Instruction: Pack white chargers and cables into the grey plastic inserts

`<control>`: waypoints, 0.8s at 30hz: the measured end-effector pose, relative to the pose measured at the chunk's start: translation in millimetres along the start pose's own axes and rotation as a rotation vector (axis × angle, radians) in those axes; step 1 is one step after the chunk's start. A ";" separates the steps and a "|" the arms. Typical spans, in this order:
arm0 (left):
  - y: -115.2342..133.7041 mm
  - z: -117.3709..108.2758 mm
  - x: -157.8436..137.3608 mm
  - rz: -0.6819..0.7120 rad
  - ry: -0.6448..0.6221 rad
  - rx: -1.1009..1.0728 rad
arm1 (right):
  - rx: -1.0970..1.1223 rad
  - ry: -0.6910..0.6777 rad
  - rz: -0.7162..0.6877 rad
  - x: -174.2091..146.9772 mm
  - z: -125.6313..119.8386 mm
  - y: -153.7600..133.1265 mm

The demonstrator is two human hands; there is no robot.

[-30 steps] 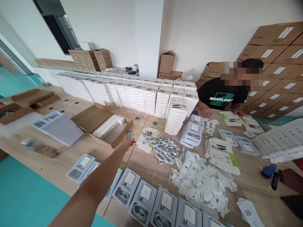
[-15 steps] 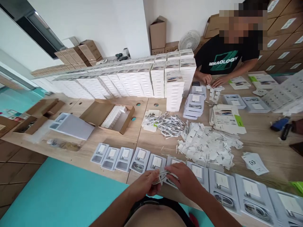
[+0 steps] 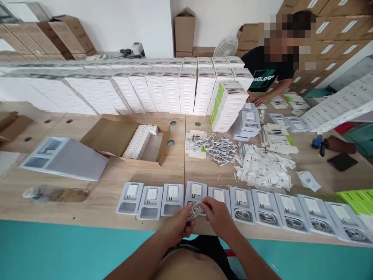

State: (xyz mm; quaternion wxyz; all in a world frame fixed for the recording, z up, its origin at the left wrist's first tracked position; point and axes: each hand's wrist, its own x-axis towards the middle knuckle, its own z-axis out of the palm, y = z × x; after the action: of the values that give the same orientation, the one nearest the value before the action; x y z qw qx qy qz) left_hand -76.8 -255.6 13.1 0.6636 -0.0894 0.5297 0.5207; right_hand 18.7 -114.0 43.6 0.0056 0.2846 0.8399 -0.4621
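Observation:
A coiled white cable (image 3: pixel 196 211) is held between my two hands, just over the front edge of the table. My left hand (image 3: pixel 181 222) grips the coil from the left with its fingers curled. On the other side, my right hand (image 3: pixel 216 213) pinches the coil with thumb and fingers. Behind and around them runs a row of plastic trays (image 3: pixel 264 223), each with a white block in its upper part. Trays on the right also hold a coiled cable in the lower compartment; three trays at the left (image 3: pixel 127 208) show that compartment bare. My hands partly cover two middle trays.
Beyond the row lie a heap of cables (image 3: pixel 223 149) and a pile of white pieces (image 3: pixel 259 167). An open carton (image 3: pixel 160 153), a tray stack (image 3: pixel 75 157) and a bottle (image 3: pixel 55 193) are leftward. White box stacks (image 3: pixel 163 93) line the back. A co-worker (image 3: pixel 272 79) works opposite.
The view has shifted, so the table looks more level. Both hands stay on the cable, and the coil now shows more fully between them. The co-worker's hands are now partly hidden by stacks.

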 end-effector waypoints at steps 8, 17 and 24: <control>20.2 -43.2 -20.9 0.046 -0.280 -0.140 | 0.609 0.085 0.230 -0.8 66.0 -33.4; 34.0 -38.0 -18.0 0.265 -0.219 -0.017 | 0.053 0.406 -0.002 -1.5 39.9 -28.8; 50.9 -30.9 -27.7 0.605 -0.141 0.402 | 0.030 0.087 -0.202 6.1 -13.8 -20.0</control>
State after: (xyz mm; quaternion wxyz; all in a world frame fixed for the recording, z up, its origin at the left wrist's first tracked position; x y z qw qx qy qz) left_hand -132.8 -270.3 44.1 0.5188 0.2397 0.5767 0.5839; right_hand 7.4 -108.6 65.3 -0.0817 0.2182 0.8567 -0.4602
